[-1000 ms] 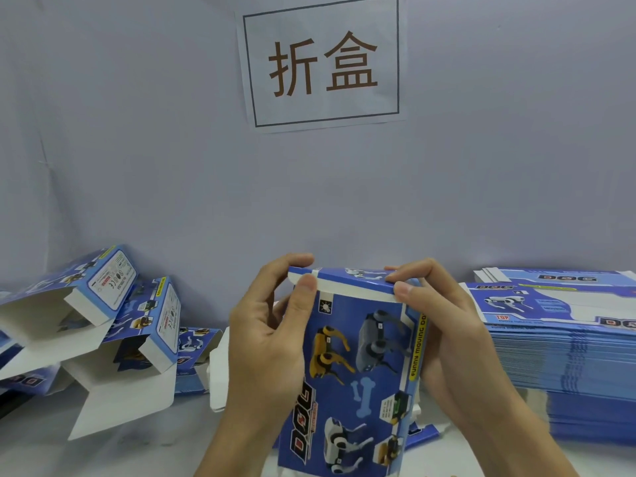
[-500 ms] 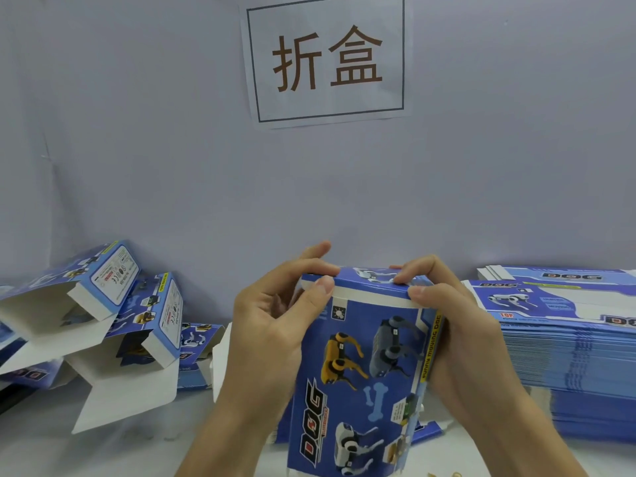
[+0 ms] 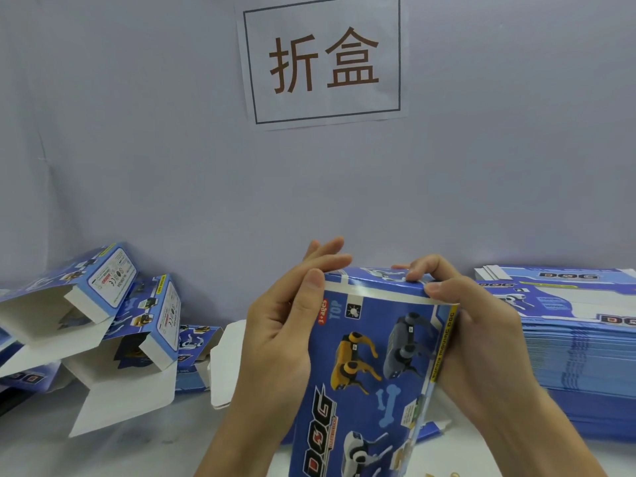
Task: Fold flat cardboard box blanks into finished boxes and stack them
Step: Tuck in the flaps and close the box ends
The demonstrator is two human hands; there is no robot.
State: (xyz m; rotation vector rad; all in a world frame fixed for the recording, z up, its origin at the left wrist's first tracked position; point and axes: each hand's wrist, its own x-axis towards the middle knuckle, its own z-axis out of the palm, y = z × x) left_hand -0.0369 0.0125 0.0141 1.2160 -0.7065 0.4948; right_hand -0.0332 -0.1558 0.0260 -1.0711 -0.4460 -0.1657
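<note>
I hold a blue toy-dog box [image 3: 371, 366] upright in front of me, its printed face toward the camera and its top flap folded down. My left hand [image 3: 285, 325] holds its left edge, thumb pressed on the top left corner, fingers stretched behind. My right hand [image 3: 481, 342] grips the right side, thumb on the front top corner and fingers curled over the top flap. A tall stack of flat blue blanks [image 3: 578, 352] lies at the right. Folded boxes [image 3: 113, 304] with open ends lean in a pile at the left.
A white tabletop [image 3: 137, 449] runs under everything, and a pale wall stands close behind with a paper sign [image 3: 323, 60]. A loose white-and-blue blank [image 3: 223, 359] lies behind my left hand.
The box has been raised and shifted slightly right. The top flap is pressed flatter, and my left fingers have straightened out behind the box.
</note>
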